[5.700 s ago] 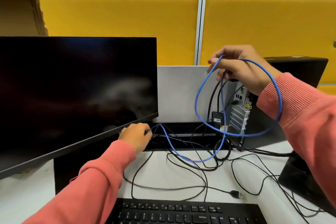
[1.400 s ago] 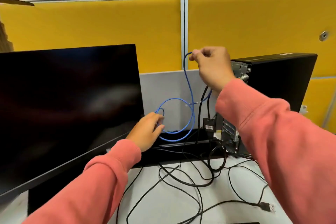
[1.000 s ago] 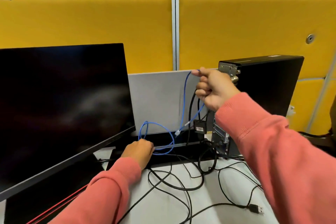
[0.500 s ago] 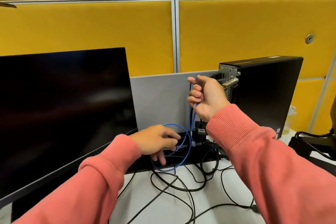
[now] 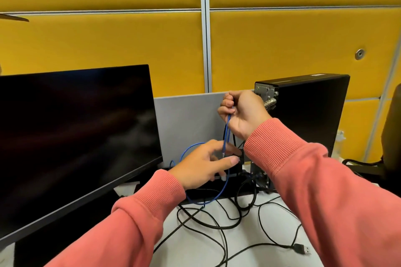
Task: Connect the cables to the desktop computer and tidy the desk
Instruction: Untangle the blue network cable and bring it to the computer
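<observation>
Cable, blue (image 5: pixel 227 134): hangs from the right hand down to the left hand, then loops low in front of the grey screen (image 5: pixel 188 123), left of the computer tower (image 5: pixel 308 115); bottom of the loop lies at the tabletop's back edge.
Right hand (image 5: pixel 243 112): raised beside the tower's upper rear corner, fingers curled round the blue cable, gripping it.
Left hand (image 5: pixel 206 165): lower, left of the tower's rear panel, fingers loosely extended toward the hanging cable; thumb and forefinger close on it near the free end, contact not clear enough to call a pinch.
Tower: upright, black, rear panel facing left; black leads already run from its rear.
Black cables (image 5: pixel 217 219): tangled loops on the white tabletop (image 5: pixel 195 245) in front of the tower.
USB plug (image 5: pixel 301 249): loose end lying on the tabletop, in front of the tower.
Monitor (image 5: pixel 73 136): dark screen, well left of the tower.
Sleeves: salmon-pink, ribbed cuffs, both arms.
</observation>
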`<action>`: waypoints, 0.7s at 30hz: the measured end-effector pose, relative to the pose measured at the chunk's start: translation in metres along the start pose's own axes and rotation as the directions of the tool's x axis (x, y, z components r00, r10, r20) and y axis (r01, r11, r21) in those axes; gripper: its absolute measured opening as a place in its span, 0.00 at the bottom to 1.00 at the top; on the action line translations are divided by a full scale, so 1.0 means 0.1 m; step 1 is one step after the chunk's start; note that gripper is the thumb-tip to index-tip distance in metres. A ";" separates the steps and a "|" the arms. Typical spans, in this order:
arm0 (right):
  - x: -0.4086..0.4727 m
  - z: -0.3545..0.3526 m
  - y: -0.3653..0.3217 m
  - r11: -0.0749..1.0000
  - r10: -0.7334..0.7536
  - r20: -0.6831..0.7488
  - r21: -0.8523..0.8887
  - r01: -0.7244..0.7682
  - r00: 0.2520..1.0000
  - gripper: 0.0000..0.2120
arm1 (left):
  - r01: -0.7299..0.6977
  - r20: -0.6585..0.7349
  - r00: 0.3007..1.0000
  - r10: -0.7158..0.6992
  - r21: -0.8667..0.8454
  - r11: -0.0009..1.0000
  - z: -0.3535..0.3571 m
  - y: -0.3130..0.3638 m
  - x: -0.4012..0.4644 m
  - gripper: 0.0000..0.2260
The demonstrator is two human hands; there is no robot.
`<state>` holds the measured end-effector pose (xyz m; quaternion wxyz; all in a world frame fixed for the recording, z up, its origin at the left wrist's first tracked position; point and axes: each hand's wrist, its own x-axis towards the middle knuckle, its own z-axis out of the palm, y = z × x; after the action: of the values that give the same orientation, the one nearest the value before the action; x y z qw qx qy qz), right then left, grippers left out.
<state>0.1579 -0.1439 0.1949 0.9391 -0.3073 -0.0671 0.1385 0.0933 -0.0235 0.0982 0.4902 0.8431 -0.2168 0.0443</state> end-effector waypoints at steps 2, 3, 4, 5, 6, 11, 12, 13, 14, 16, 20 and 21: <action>0.01 -0.05 -0.03 1.000 0.008 -0.013 0.029 -0.007 1.000 0.15 | -0.051 0.029 0.998 0.050 0.046 0.998 -0.02 0.00 -0.02 0.06; 0.01 -0.07 -0.05 1.000 -0.004 -0.032 0.021 0.005 0.999 0.15 | -0.064 0.049 0.997 0.060 0.076 0.995 -0.06 -0.03 -0.05 0.10; 0.02 -0.10 -0.07 1.000 -0.025 -0.055 0.003 0.025 0.998 0.15 | -0.059 0.065 0.996 0.054 0.091 0.994 -0.11 -0.06 -0.09 0.13; 0.02 -0.12 -0.10 0.999 -0.052 -0.074 -0.018 0.050 0.996 0.15 | -0.034 0.056 0.998 0.028 0.105 0.994 -0.18 -0.13 -0.12 0.14; 0.03 -0.14 -0.13 0.996 -0.082 -0.088 -0.042 0.079 0.993 0.14 | -0.008 0.025 1.000 0.006 0.117 0.993 -0.25 -0.18 -0.16 0.15; -0.03 -0.02 -0.23 0.939 -0.232 -0.022 -0.266 0.218 0.972 0.10 | 0.040 -0.173 0.985 -0.026 0.076 0.996 -0.59 -0.39 -0.34 0.17; -0.04 0.04 -0.23 0.909 -0.267 -0.004 -0.334 0.250 0.964 0.11 | 0.043 -0.178 0.984 -0.030 0.068 0.997 -0.62 -0.37 -0.37 0.17; -0.04 0.09 -0.23 0.876 -0.300 0.016 -0.392 0.282 0.954 0.13 | 0.043 -0.173 0.984 -0.035 0.047 0.998 -0.65 -0.36 -0.38 0.16; -0.03 0.14 -0.23 0.841 -0.334 0.041 -0.438 0.317 0.942 0.15 | 0.045 -0.167 0.985 -0.043 0.010 0.999 -0.67 -0.35 -0.39 0.16; 0.00 0.22 -0.23 0.766 -0.395 0.104 -0.511 0.390 0.913 0.17 | 0.052 -0.169 0.983 -0.067 -0.089 0.995 -0.73 -0.37 -0.40 0.16; 0.08 0.13 -0.11 0.545 -0.418 0.202 -0.725 0.422 0.886 0.18 | 0.073 -0.318 0.937 -0.141 -0.216 0.974 -0.82 -0.47 -0.36 0.13; 0.09 0.05 -0.04 0.477 -0.391 0.222 -0.781 0.403 0.893 0.17 | 0.086 -0.358 0.921 -0.154 -0.198 0.976 -0.85 -0.48 -0.34 0.13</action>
<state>0.1661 -0.1415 0.2021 0.6986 -0.6759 -0.1979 -0.1265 0.0939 0.0797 0.0931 0.5977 0.7837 -0.0711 0.1533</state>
